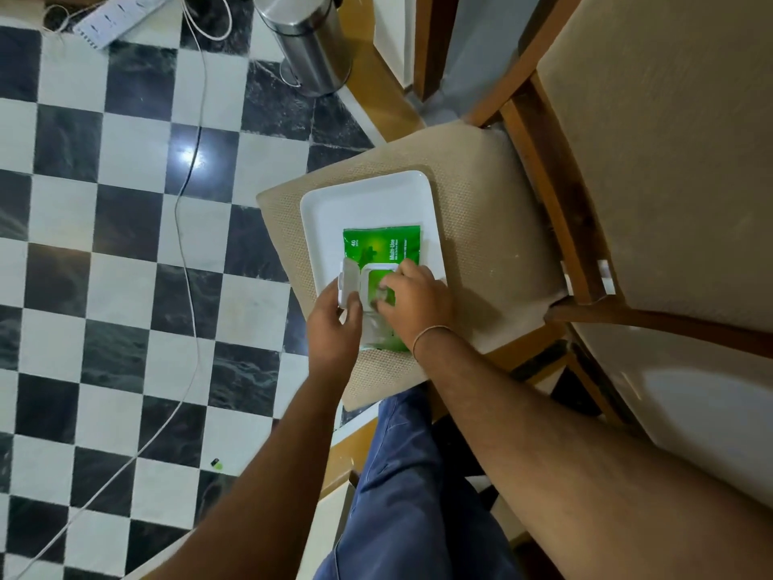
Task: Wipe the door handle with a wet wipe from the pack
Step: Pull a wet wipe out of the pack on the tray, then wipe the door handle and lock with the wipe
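A green wet wipe pack (382, 249) lies on a white rectangular tray (364, 198) on a beige chair cushion. Its white plastic lid (348, 286) is flipped open to the left. My left hand (334, 328) holds that open lid with the thumb and fingers. My right hand (414, 301) rests over the pack's opening, fingertips pinching at the wipe in the slot. The door handle is not in view.
The beige cushioned chair seat (481, 228) with its wooden frame (556, 203) carries the tray. A steel pedal bin (309, 43) stands on the checkered floor behind. A white cable (184, 228) runs across the tiles from a power strip (121, 18). My blue trouser leg (410, 487) is below.
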